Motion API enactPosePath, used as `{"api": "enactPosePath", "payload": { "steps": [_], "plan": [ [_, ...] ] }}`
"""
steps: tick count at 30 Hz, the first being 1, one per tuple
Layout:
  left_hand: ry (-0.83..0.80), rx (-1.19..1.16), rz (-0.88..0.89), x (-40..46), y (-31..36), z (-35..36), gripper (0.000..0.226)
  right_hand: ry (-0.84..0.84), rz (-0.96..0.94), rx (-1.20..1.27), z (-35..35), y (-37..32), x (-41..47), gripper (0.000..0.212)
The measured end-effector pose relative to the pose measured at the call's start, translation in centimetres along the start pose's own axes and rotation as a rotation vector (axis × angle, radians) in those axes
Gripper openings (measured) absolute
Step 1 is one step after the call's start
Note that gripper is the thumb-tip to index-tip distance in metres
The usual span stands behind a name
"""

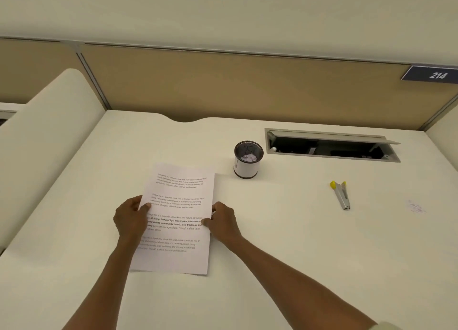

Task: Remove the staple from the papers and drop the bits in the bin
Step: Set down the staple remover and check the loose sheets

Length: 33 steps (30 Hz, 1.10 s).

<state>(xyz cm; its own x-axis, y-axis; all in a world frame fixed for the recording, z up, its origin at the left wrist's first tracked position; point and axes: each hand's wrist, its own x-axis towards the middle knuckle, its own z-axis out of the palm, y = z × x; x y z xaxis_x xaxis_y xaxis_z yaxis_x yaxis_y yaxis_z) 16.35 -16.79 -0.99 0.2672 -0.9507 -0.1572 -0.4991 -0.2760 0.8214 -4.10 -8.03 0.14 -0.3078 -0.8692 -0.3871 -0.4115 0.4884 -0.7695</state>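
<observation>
Bin (248, 159) behind papers (177, 215); staple remover (341, 195) well right.

Cream desk (285, 243) bounded by tan partition panels (223, 81); open cable hatch (332, 146) at rear; sign "214" (432, 74).

Cream desk (272, 255) carrying printed papers (178, 205) at centre frame, small bin (247, 159) just above-right, yellow-tipped staple remover (341, 195) at right, open cable hatch (332, 144) upper right.
</observation>
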Motion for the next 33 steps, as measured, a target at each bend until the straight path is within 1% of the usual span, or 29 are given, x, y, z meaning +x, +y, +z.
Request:
{"api": "enactPosePath", "payload": {
  "steps": [4,6,8,9,10,12,15,18,25,33],
  "plan": [
    [0.018,0.058,0.035,1.7,-1.6,0.4,0.036,-0.027,-0.024,-0.052,0.8,0.0,1.4,0.034],
    [0.050,0.103,0.078,2.4,-2.2,0.4,0.040,-0.005,-0.052,-0.113,0.9,0.0,1.9,0.049],
    [0.088,0.178,0.173,3.0,-3.0,0.5,0.045,0.003,-0.099,-0.210,0.8,0.0,2.1,0.063],
    [0.091,0.204,0.231,3.3,-3.3,0.6,0.047,0.001,-0.145,-0.259,0.8,0.2,2.0,0.067],
    [0.075,0.224,0.285,3.6,-3.4,0.9,0.048,0.000,-0.207,-0.311,0.7,0.4,1.8,0.067],
    [-0.025,0.291,0.381,4.6,-3.4,1.6,0.051,-0.016,-0.318,-0.422,0.9,1.1,1.5,0.067],
    [-0.213,0.457,0.415,6.3,-2.9,2.8,0.052,-0.050,-0.407,-0.557,1.1,1.8,1.1,0.063],
    [-0.293,0.565,0.458,7.8,-2.8,3.5,0.048,-0.020,-0.489,-0.639,1.4,2.1,1.1,0.060],
    [-0.302,0.576,0.466,8.0,-2.9,4.2,0.052,0.002,-0.583,-0.748,1.8,3.4,1.7,0.073],
    [-0.254,0.559,0.455,7.7,-3.4,4.7,0.053,-0.011,-0.595,-0.726,1.4,3.7,2.1,0.075]
  ]
}}
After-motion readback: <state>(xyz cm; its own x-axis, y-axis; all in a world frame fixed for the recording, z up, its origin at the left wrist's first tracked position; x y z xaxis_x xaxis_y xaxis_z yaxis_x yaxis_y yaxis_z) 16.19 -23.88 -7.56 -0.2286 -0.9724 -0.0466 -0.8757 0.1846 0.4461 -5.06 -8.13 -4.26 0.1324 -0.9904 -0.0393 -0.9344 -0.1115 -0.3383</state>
